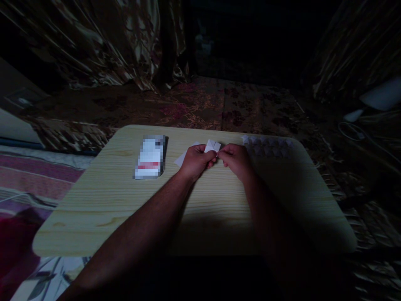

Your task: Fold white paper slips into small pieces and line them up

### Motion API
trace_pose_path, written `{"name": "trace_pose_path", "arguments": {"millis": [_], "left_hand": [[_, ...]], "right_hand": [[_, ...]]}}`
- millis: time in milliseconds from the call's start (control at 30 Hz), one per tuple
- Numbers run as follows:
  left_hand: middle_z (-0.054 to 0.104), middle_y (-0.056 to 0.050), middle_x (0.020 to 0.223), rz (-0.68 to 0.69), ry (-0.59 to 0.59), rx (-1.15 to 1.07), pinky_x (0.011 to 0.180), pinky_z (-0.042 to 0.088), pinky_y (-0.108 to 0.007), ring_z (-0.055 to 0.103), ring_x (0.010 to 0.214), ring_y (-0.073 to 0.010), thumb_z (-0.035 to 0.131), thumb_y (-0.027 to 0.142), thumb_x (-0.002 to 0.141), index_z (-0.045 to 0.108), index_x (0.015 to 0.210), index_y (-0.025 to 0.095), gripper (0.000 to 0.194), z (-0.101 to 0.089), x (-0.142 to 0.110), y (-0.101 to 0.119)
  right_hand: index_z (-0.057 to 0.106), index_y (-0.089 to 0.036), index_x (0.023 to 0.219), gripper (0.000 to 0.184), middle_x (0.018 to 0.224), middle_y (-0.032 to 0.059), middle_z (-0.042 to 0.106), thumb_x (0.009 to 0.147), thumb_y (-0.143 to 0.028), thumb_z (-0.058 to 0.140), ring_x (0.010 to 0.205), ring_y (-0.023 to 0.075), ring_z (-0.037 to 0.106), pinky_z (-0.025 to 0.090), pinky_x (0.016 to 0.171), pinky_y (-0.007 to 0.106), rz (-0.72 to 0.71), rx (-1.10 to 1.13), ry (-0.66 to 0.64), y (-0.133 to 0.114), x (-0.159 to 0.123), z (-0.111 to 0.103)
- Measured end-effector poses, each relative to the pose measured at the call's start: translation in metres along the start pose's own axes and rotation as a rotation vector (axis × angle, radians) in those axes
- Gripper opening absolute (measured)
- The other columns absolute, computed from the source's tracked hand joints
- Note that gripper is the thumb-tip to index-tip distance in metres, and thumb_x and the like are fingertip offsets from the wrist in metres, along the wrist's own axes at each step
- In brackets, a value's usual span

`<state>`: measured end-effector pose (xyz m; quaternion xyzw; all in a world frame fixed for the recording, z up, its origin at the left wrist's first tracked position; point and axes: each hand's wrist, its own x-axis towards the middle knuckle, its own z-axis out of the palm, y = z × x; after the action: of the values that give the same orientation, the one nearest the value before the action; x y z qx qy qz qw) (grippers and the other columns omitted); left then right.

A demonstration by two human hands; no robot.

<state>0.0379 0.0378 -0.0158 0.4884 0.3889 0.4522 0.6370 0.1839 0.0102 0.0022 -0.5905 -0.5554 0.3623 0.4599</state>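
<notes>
A small folded piece of white paper (213, 145) is held up over the middle of the table, with crease lines across its face. My left hand (198, 159) is closed on its left and lower side, thumb on top. My right hand (234, 158) pinches its lower right corner between thumb and fingertips. Behind my left hand, flat on the wood, lies another white sheet (181, 159), partly hidden by the hand. Beyond my right hand, small folded paper pieces (270, 146) stand in two rows, several in each, in dim light.
A pale wooden table (109, 200) with rounded corners carries everything. On its left lies a blurred-out white packet (149, 156) with a red band. Patterned cloth (175, 106) and curtains surround the far side; a white lamp (380, 95) with a cord is at right.
</notes>
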Motion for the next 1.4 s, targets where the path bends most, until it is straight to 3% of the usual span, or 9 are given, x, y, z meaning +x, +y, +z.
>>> {"name": "trace_pose_path", "arguments": {"millis": [133,300,1033,1400], "left_hand": [[0.059,0.000,0.056,-0.013,-0.036,-0.027,0.038,0.028,-0.019,0.043,0.039,-0.0039,0.070,0.023,0.067,0.064,0.070,0.012,0.013,-0.002,0.000,0.001],[0.059,0.000,0.056,-0.037,-0.060,-0.024,0.038,0.026,-0.020,0.042,0.039,-0.0039,0.070,0.023,0.066,0.064,0.067,0.012,0.013,-0.004,0.001,0.002],[0.058,0.000,0.056,-0.057,-0.102,-0.043,0.038,0.024,-0.020,0.041,0.039,-0.0037,0.071,0.023,0.066,0.064,0.067,0.012,0.014,-0.006,0.003,0.002],[0.058,0.000,0.056,-0.039,-0.096,-0.022,0.039,0.024,-0.021,0.040,0.040,-0.0040,0.071,0.025,0.066,0.064,0.069,0.012,0.014,-0.005,0.001,0.002]], "right_hand": [[0.061,-0.018,0.067,0.017,0.045,-0.0052,0.052,0.071,-0.034,0.061,0.042,0.0095,0.045,0.035,0.045,0.022,0.070,0.063,-0.029,-0.004,-0.001,-0.002],[0.062,-0.017,0.067,0.018,0.047,-0.0048,0.054,0.072,-0.034,0.060,0.045,0.0092,0.047,0.038,0.049,0.022,0.026,0.050,-0.089,-0.007,-0.004,-0.005],[0.061,-0.018,0.067,0.016,0.047,-0.0046,0.054,0.073,-0.032,0.059,0.044,0.0096,0.047,0.035,0.047,0.022,-0.043,0.017,-0.042,0.002,-0.002,-0.001],[0.065,-0.017,0.075,0.016,0.049,-0.0040,0.057,0.069,-0.030,0.060,0.046,0.0105,0.050,0.036,0.048,0.022,0.011,0.021,-0.034,-0.006,-0.003,-0.005]]}}
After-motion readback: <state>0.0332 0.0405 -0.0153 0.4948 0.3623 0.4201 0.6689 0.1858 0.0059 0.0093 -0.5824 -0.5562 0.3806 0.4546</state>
